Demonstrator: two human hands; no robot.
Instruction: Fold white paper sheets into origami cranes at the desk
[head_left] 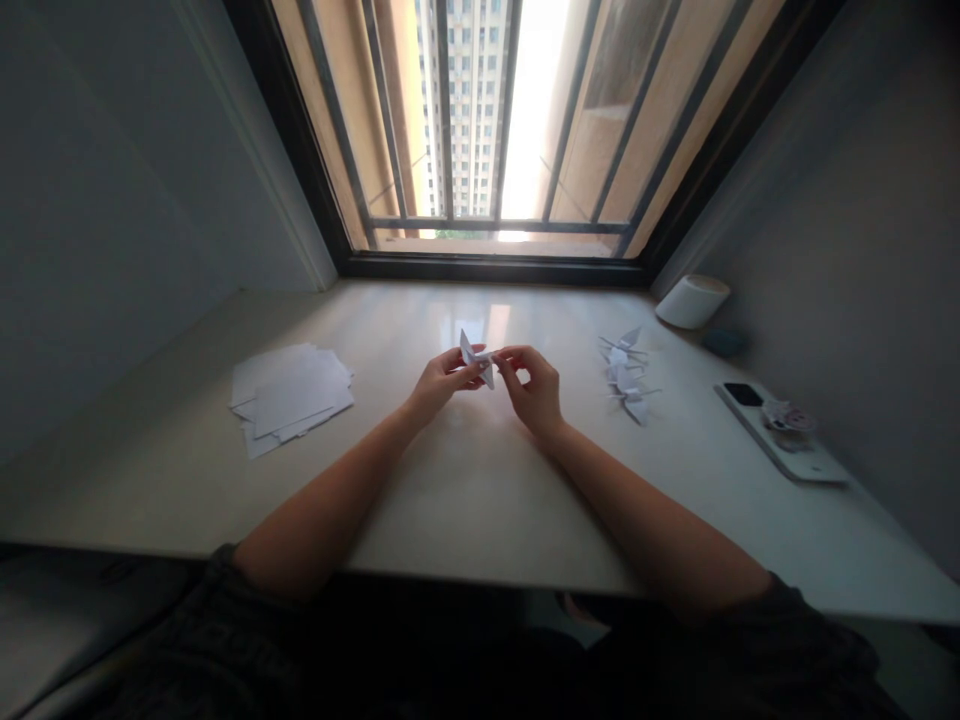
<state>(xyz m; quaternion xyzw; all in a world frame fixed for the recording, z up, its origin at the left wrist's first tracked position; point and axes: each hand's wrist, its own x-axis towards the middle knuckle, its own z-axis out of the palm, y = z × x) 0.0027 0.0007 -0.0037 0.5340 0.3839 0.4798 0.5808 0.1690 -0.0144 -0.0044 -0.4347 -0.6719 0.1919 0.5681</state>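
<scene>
White folded paper (469,350) is held above the pale counter (465,510), our left hand (441,380) clamping it between thumb and fingers, our right hand (535,387) pinching one end, stacked sheets (292,397) left, paper cranes (624,377) right.

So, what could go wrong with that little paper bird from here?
The left hand holds the paper crane while the right hand pinches its thin end; pulling too hard might crease or tear it. The folded cranes lie loose to the right, so an outward swing of the right arm could knock or flatten them. The uneven stack of paper sheets might slide if the left arm brushes it.
</scene>
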